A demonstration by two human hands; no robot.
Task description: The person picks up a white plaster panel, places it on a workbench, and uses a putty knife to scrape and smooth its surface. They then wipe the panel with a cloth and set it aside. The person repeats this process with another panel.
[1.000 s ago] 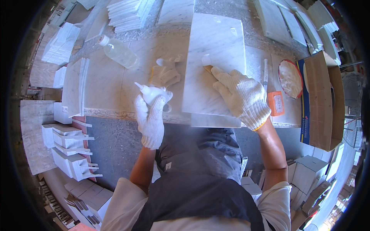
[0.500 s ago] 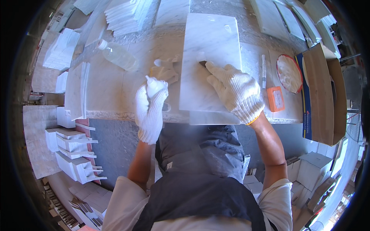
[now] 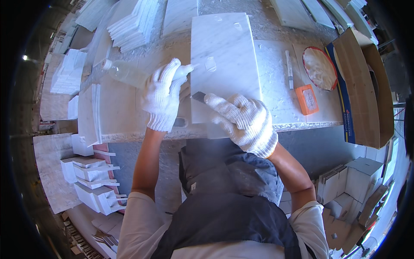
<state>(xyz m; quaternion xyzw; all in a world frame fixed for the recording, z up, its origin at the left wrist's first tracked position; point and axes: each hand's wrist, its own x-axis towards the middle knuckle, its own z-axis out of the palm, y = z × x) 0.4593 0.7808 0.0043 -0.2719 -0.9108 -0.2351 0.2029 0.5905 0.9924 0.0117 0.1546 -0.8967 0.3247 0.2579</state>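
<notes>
My left hand point(image 3: 163, 97), in a white knit glove, is closed round a small white squeeze bottle point(image 3: 184, 70). Its thin nozzle points right, over the left edge of a pale marble tile point(image 3: 226, 43). Near the nozzle tip, a glossy clear patch point(image 3: 210, 64) shows on the tile, and smaller shiny spots are at its far end. Over the tile's near half, my gloved right hand point(image 3: 248, 123) grips a small dark scraper blade point(image 3: 199, 96) between thumb and fingers. Whether the blade touches the tile I cannot tell.
A clear plastic bottle point(image 3: 125, 72) lies left of my left hand. To the right are a marker-like tube point(image 3: 289, 69), an orange box point(image 3: 306, 99), a red-rimmed round dish point(image 3: 320, 68) of pale material and an open cardboard carton point(image 3: 360, 90). Stacked tiles point(image 3: 131, 26) stand at the far left.
My right hand has drawn the blade toward me, off the clear patch. My left hand has raised the squeeze bottle and turned its nozzle toward the tile. The whole view has shifted slightly.
</notes>
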